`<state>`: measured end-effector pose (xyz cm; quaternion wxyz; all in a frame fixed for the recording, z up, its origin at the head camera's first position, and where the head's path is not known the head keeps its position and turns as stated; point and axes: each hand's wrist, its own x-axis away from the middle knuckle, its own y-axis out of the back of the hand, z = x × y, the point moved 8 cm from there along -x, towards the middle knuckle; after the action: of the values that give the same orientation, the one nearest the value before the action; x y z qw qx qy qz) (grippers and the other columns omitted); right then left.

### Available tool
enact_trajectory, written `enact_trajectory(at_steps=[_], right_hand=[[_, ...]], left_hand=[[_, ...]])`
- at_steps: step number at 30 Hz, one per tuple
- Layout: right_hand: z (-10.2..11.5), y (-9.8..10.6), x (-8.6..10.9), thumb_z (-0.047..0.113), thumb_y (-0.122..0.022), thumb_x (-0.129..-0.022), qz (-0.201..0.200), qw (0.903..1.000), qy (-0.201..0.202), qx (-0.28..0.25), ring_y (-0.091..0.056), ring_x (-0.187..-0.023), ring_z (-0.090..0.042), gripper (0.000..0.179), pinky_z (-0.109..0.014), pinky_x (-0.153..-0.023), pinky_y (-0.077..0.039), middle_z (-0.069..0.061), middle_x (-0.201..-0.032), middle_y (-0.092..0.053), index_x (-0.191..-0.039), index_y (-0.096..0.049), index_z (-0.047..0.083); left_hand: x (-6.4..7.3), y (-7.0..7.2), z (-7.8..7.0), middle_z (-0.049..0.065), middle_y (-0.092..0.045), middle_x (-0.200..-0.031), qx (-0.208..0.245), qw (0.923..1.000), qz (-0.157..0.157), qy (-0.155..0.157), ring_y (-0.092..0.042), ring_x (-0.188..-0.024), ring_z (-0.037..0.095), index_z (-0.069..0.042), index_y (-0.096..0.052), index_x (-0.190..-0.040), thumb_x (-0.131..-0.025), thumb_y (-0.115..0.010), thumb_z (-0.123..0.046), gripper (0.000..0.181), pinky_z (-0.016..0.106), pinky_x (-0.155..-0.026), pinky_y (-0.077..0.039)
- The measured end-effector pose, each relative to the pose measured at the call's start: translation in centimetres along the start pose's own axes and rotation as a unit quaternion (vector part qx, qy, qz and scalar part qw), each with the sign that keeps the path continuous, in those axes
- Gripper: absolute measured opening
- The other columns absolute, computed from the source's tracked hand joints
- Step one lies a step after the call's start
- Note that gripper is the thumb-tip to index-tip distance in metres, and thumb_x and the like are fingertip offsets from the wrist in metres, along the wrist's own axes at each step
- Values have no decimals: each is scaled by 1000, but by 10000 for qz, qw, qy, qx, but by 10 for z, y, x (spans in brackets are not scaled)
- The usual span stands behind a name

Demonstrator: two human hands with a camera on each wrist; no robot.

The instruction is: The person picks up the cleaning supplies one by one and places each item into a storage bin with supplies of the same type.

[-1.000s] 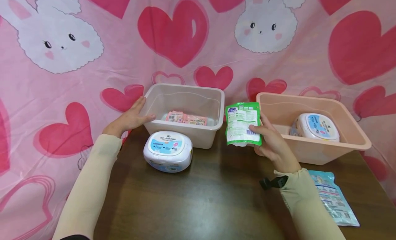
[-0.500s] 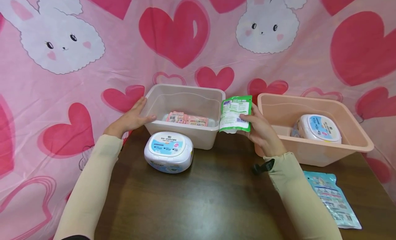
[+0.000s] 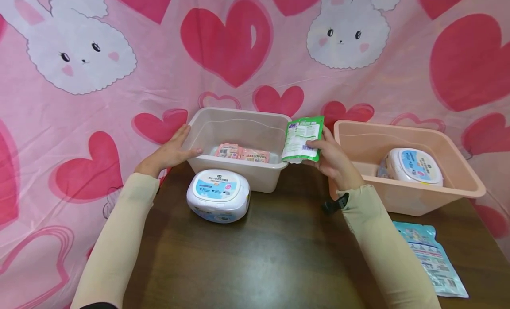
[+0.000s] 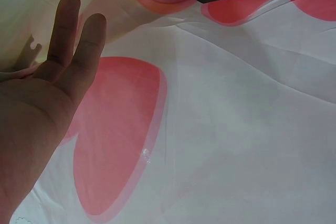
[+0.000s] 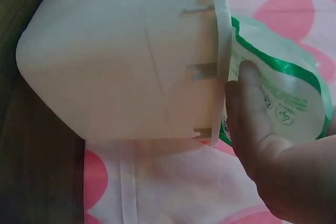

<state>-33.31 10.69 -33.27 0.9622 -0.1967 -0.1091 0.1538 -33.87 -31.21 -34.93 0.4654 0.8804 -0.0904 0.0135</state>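
My right hand [image 3: 334, 158] grips a green-and-white pouch [image 3: 301, 140] printed with small text, its thumb across the front. The pouch is tilted and overlaps the right rim of the pale greyish bin [image 3: 239, 165]; the right wrist view has the pouch [image 5: 286, 90] close by the rim. At the bin's left end lies my left hand [image 3: 169, 152], fingers straight along the outer side and thumb at the front rim. In the left wrist view the left hand [image 4: 47, 87] has extended fingers beside the bin wall. Pink packets [image 3: 243, 154] lie inside this bin.
A white oval tub [image 3: 219, 196] with a blue label stands in front of the pale bin. To the right, a peach bin [image 3: 398, 194] holds a similar tub [image 3: 416, 165]. A light-blue pouch [image 3: 432, 260] lies on the dark wooden table [image 3: 255, 264]. Behind hangs a pink heart-patterned cloth [image 3: 159, 70].
My right hand has carried the green-and-white pouch left and slightly up, from between the bins to the pale bin's right rim. The left hand has stayed at the bin's left end.
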Motion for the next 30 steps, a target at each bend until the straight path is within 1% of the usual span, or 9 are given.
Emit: enact_trajectory(at_steps=[4,6,9,11,17,21,25,27,30], right_hand=[[3,-1,-4,3,-44,-106,86,9997,-39,230,-47,-122,-32,74,-40,-80,-60,-11,-158,-23,-161,-7,37],[5,-1,-5,3,-43,-106,120,9993,-67,346,-47,-122,-31,74,-40,-81,-59,-12,-158,-23,-161,-6,36],[8,-2,-6,4,-44,-106,123,9987,-122,474,-46,-124,-31,74,-45,-89,-57,-11,-158,-23,-161,-6,36],[10,-2,-7,4,-44,-106,100,9982,-152,565,-45,-126,-31,74,-49,-95,-52,-11,-158,-22,-162,-5,35],[16,-4,-9,2,-41,-106,80,9969,-235,740,-43,-128,-32,75,-59,-103,-42,-11,-160,-19,-162,-3,33],[19,-5,-9,2,-43,-106,51,9961,-273,837,-40,-132,-35,75,-63,-108,-34,-12,-160,-19,-162,-3,32],[21,-6,-9,4,-44,-106,-19,9940,-289,1059,-40,-132,-35,74,-62,-108,-35,-13,-160,-21,-162,-4,31],[22,-7,-10,4,-44,-106,-36,9924,-306,1189,-41,-131,-34,74,-59,-106,-41,-13,-160,-21,-162,-4,31],[22,-8,-11,5,-44,-105,-78,9904,-336,1340,-43,-128,-33,75,-49,-95,-53,-14,-159,-22,-162,-4,30]], left_hand=[[-1,1,-1,9,4,-169,-67,9999,-31,-126,-5,-152,38,-19,4,-163,-87,-66,-64,113,72,-110,-21],[-1,1,-2,10,4,-169,-80,9998,-32,-175,-5,-152,38,-17,3,-163,-88,-66,-64,112,71,-111,-21],[-1,1,-1,10,4,-169,-63,9998,-39,-174,-5,-152,38,-18,3,-163,-88,-66,-63,112,71,-111,-21],[-1,2,0,9,4,-169,-64,9998,-37,-158,-5,-152,38,-19,3,-163,-88,-67,-61,111,71,-111,-21],[-2,2,0,8,5,-169,-69,9999,-26,-136,-6,-152,38,-20,4,-163,-89,-67,-60,111,71,-110,-22],[-2,2,-1,8,5,-169,-92,9997,-44,-220,-5,-152,37,-19,3,-164,-89,-67,-59,110,70,-112,-21],[-2,3,-3,7,5,-169,-95,9994,-61,-319,-4,-152,35,-16,2,-164,-90,-66,-59,109,68,-114,-19],[-1,3,-4,7,5,-169,-68,9994,-64,-329,-4,-152,35,-16,2,-163,-90,-65,-60,109,67,-115,-18],[-1,3,-4,6,6,-169,-56,9994,-76,-331,-3,-153,34,-16,2,-164,-90,-65,-61,109,67,-115,-17]])
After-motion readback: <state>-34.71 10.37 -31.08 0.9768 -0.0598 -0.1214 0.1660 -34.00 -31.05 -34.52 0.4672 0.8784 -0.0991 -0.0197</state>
